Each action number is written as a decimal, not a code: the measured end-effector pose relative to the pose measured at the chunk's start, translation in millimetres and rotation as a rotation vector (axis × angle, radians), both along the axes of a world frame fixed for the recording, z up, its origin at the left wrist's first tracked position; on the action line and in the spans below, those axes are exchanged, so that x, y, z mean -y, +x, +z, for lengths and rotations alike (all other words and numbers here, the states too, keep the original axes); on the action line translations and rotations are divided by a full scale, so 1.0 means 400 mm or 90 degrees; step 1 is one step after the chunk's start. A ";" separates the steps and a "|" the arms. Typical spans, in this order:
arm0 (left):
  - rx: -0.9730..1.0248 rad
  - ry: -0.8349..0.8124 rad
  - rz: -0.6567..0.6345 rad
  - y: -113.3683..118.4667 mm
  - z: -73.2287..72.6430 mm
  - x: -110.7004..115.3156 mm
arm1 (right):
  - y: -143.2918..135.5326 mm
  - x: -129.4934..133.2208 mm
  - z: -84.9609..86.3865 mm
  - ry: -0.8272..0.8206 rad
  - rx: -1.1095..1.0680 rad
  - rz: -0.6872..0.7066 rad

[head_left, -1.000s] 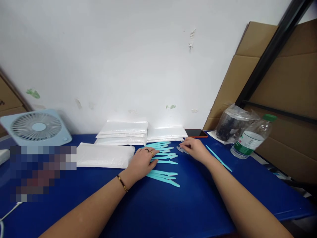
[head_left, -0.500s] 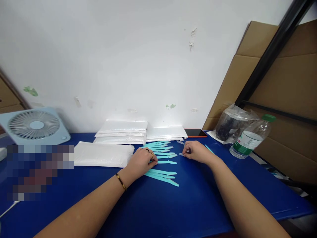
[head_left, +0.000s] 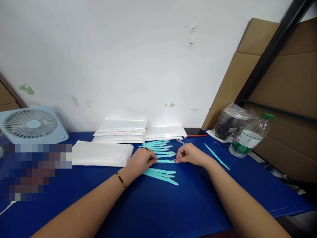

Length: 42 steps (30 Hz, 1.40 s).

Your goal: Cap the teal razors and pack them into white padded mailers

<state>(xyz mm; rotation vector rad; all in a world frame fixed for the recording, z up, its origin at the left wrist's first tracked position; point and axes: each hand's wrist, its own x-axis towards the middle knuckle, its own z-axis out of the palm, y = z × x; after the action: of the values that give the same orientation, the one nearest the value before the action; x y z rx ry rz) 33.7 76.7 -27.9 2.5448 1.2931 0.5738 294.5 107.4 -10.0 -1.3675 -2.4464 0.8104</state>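
My left hand [head_left: 143,160] is closed on the handle end of a teal razor-like stick [head_left: 165,161], which points right. In the fingers of my right hand [head_left: 189,154] is a small clear cap [head_left: 174,160], touching the tip of that stick. Behind my left hand several similar teal sticks [head_left: 162,148] lie fanned out, and a few more [head_left: 164,176] lie nearer the front. Another clear cap [head_left: 180,141] rests behind my right hand. One single teal stick [head_left: 217,156] lies to the right of my right wrist.
White packets [head_left: 120,127] are stacked by the wall, with a thicker white packet [head_left: 101,153] in front. A phone [head_left: 195,132], a bagged dark item [head_left: 226,125] and a bottle [head_left: 250,138] stand right. A fan [head_left: 34,124] is left.
My right hand has moved slightly left and toward me, bringing the clear cap to the stick's tip. More of the single stick at the right now shows. My left hand has barely moved.
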 end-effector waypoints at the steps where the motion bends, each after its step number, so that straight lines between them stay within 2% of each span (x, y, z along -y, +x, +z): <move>1: 0.000 -0.005 0.004 -0.001 -0.001 -0.002 | -0.002 0.001 -0.001 -0.006 -0.001 -0.004; 7: -0.002 0.002 0.016 -0.003 -0.006 -0.004 | -0.013 0.007 -0.008 -0.040 0.008 -0.017; 12: -0.005 0.035 0.006 0.016 -0.009 -0.012 | -0.044 0.002 -0.020 0.071 -0.016 -0.056; 15: -0.004 0.074 0.021 0.021 -0.003 -0.013 | -0.042 0.006 -0.008 0.123 -0.046 -0.058; 18: 0.022 0.044 0.027 0.007 0.015 0.000 | -0.038 0.028 0.012 0.057 -0.088 0.034; 21: 0.044 -0.080 -0.031 -0.015 0.035 0.015 | -0.050 0.053 0.017 -0.025 -0.086 0.160; 23: 0.040 -0.149 -0.069 -0.023 0.039 0.017 | -0.061 0.059 0.010 -0.028 -0.074 0.171; 25: 0.023 -0.167 -0.064 -0.024 0.033 0.011 | -0.063 0.052 0.001 -0.020 -0.062 0.143; 27: 0.002 -0.127 -0.024 -0.018 0.022 0.000 | -0.048 0.035 -0.004 0.011 -0.050 0.100; 29: -0.014 -0.054 0.015 -0.009 0.012 -0.008 | -0.017 0.009 -0.005 0.100 -0.039 0.000; 32: -0.024 0.027 0.035 0.000 0.005 -0.006 | 0.038 -0.032 -0.004 0.250 0.021 -0.218; 34: -0.023 0.041 0.027 0.002 0.007 0.001 | 0.065 -0.052 -0.006 0.262 0.082 -0.254; 37: -0.026 0.046 0.016 0.001 0.009 0.009 | 0.078 -0.059 -0.010 0.224 0.117 -0.188; 42: -0.011 0.029 0.001 -0.001 0.006 0.002 | 0.054 -0.032 -0.007 0.097 0.000 0.013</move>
<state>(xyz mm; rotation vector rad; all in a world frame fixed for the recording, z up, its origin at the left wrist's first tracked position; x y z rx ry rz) 33.3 75.9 -25.6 2.5906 1.3022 0.5891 316.0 120.3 -12.6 -1.2901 -2.4679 0.6148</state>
